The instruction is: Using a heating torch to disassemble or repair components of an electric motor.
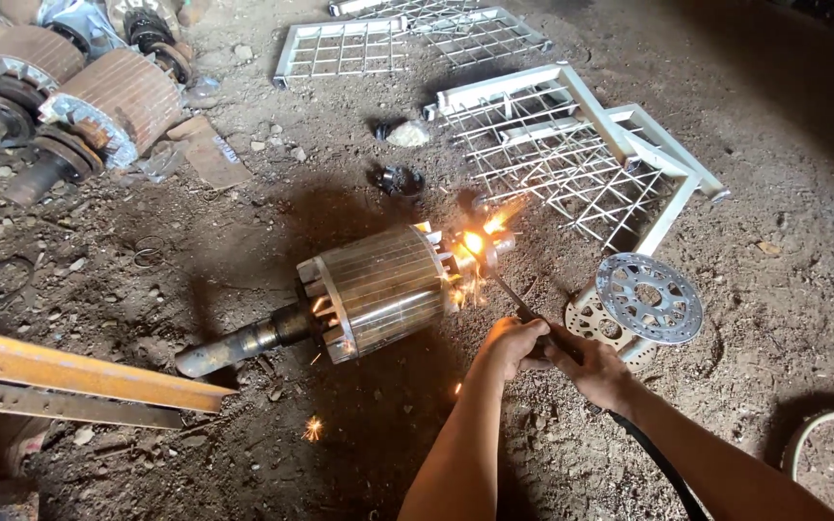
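On gritty dirt floor | both hands (557,352) grip slim black torch (523,311) | flame on ribbed cylindrical metal rotor (378,289)

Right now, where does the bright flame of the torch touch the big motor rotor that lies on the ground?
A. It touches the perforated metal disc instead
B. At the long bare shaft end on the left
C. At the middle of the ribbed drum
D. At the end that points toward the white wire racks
D: the flame burns at the end of the rotor nearest the white wire racks, while both hands, left hand and right hand, grip the torch handle.
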